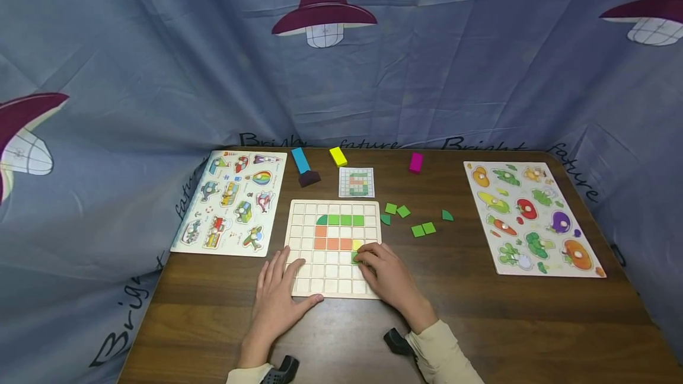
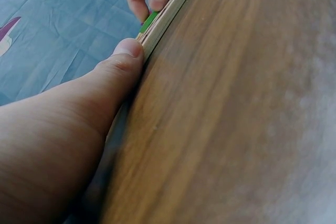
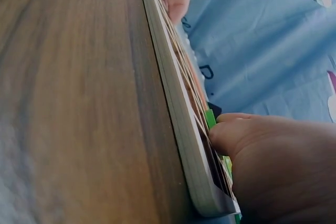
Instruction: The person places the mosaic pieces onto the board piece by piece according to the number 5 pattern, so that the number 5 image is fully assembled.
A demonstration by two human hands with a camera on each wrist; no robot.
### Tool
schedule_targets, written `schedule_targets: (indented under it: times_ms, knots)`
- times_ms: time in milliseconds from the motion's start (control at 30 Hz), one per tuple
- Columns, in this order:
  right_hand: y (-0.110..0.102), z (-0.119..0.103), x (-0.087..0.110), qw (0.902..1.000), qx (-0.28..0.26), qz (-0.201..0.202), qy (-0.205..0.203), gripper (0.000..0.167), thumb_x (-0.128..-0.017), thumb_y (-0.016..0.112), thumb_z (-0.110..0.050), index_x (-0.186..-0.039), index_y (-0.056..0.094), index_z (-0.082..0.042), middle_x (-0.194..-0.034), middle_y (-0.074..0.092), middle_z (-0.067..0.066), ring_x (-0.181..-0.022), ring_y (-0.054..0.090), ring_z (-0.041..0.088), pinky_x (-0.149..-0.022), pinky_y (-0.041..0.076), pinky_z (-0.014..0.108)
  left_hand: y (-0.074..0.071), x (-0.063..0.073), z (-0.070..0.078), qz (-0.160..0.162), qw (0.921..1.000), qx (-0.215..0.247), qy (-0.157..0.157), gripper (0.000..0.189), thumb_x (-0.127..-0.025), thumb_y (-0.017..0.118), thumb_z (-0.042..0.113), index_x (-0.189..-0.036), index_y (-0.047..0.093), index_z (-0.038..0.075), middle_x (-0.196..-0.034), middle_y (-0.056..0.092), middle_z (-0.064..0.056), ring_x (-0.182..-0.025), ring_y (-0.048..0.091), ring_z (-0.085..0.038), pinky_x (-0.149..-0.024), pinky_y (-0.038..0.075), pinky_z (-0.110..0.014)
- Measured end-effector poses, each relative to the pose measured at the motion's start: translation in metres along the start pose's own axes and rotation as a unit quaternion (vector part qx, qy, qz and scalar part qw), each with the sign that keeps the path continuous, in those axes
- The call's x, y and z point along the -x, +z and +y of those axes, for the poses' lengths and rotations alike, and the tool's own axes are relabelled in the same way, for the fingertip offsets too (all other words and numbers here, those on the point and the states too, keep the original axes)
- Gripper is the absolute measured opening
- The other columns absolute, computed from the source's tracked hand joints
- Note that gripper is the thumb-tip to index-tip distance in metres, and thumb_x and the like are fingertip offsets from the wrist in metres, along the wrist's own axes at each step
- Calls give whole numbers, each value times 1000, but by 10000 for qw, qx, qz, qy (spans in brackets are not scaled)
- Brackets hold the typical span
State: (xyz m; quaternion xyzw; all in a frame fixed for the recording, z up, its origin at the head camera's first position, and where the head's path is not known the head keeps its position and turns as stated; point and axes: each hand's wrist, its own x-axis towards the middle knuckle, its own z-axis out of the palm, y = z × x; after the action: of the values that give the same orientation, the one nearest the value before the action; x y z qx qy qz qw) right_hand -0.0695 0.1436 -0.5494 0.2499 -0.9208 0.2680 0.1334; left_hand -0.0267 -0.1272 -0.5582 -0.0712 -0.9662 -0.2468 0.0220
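Note:
A pale wooden grid board [image 1: 325,271] lies on the table, with green, orange and yellow tiles set in its cells. My left hand [image 1: 274,304] rests along its left side, fingers fairly straight, the thumb [image 2: 128,48] at the near edge. Over the board's right part, my right hand [image 1: 392,274] pinches a green square tile [image 3: 210,118] between thumb and fingers. That tile is right at a cell just below the yellow tile [image 1: 356,244]; the fingers partly cover it. Behind the board lies a small pattern card [image 1: 356,182] with a coloured grid picture.
Loose green squares [image 1: 418,231] and dark green quarter-round pieces [image 1: 447,215] lie right of the board. Blue [image 1: 300,160], yellow [image 1: 338,157], magenta [image 1: 415,162] and dark brown [image 1: 309,178] pieces sit farther back. A vehicle puzzle board [image 1: 229,203] stands left, a vegetable puzzle board [image 1: 533,218] right.

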Motion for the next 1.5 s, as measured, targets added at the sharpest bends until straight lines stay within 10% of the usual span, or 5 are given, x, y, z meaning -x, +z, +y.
schedule_targets:
  times_ms: [633,1000,1500]
  knots:
    - [-4,8,5,9979,54,643,54,9,-86,81,-10,-93,80,-16,-99,73,-2,-87,62,16,-76,52,31,-1,-1,1,-36,10000,-54,-30,89,-75,72,76,-144,52,24,-170,22,-7,-157,20,-32,-126,14,-56]
    - [-33,70,25,9754,1,1621,1492,19,-88,76,-4,-107,77,-4,-113,71,13,-100,62,33,-86,51,48,-1,0,1,-92,9999,-38,-63,89,-75,72,76,-144,51,24,-170,21,-7,-158,18,-31,-126,13,-56]
    - [-46,90,39,9656,378,1099,2325,32,-91,67,-10,-122,70,-4,-138,62,16,-110,55,38,-91,47,52,1,1,-1,-28,10000,-45,-36,89,-74,72,77,-143,52,24,-170,22,-8,-157,19,-32,-126,13,-56]
